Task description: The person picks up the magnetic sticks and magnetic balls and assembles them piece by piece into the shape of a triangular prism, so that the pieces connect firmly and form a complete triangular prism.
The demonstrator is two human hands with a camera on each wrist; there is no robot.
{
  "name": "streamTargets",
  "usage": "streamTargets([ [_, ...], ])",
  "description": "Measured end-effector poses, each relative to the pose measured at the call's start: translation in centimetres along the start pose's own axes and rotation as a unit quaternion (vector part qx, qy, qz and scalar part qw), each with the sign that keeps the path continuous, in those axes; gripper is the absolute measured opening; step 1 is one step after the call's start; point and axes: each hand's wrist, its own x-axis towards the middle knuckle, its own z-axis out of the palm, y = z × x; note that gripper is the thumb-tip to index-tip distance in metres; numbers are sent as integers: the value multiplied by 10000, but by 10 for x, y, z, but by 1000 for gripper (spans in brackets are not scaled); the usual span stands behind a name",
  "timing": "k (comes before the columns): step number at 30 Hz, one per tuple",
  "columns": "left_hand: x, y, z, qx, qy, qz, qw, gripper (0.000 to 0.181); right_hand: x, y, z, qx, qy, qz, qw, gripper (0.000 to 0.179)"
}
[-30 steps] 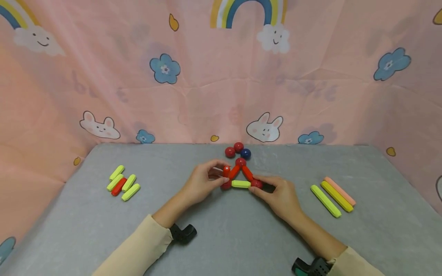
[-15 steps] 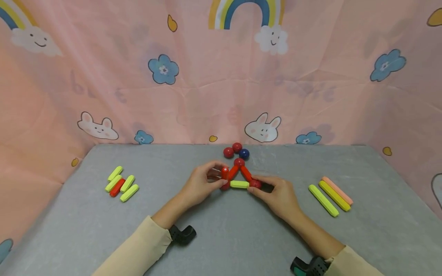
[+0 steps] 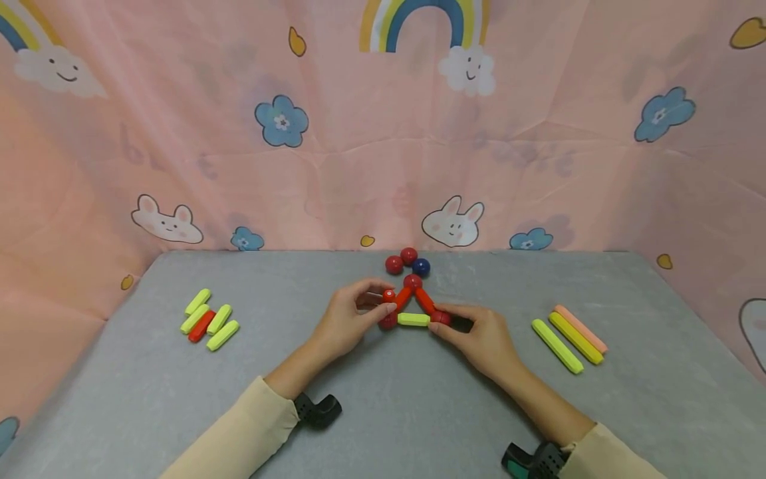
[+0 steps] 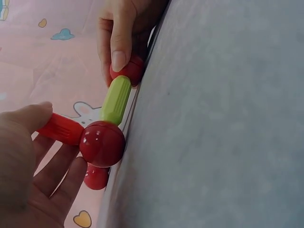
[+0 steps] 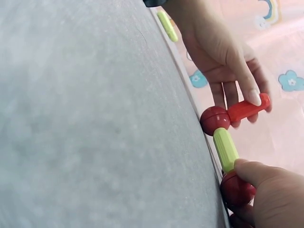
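A triangle of rods and balls lies mid-table in the head view. Its near side is a lime rod (image 3: 413, 319); two red rods (image 3: 425, 301) run back to a far red ball (image 3: 413, 283). Another red rod (image 4: 61, 129) stands upright on the left corner's red ball (image 4: 102, 144). My left hand (image 3: 350, 316) pinches this upright rod between thumb and fingers, its lower fingers close to the ball. With thumb and fingertips, my right hand (image 3: 487, 339) grips the red ball (image 5: 236, 190) at the right corner, covering part of it.
Just behind the triangle sit two loose red balls (image 3: 394, 265) and a blue ball (image 3: 421, 267). Several short lime rods (image 3: 223, 336) and a red one (image 3: 201, 326) lie at left. Three longer rods (image 3: 557, 346) lie at right. A pink printed cloth (image 3: 335, 166) hangs behind.
Both hands keep the same hold, and the triangle stays in its place among the other pieces. Only the head view shifts slightly.
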Motion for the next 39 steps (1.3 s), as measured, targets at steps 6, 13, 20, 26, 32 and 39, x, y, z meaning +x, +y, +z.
streamTargets([
  [6,2,1,0,-106,142,-44,9998,31,5,-2,-3,-14,-174,72,9998,34],
  [13,5,1,-2,-234,79,-95,9997,33,36,-18,-26,-524,-1368,715,9866,48],
  [20,-1,-2,-7,-257,184,-99,9994,32,94,-20,-18,-741,-1786,624,9791,50],
  [26,-5,-6,-2,-458,175,28,9988,32,115,-8,-1,-543,-1924,519,9784,45],
  [32,-6,-6,0,-523,222,-4,9984,30,118,-4,5,-507,-1741,282,9830,38],
  [39,-1,-5,0,-371,105,-68,9992,29,106,-23,-14,28,-974,333,9947,41],
])
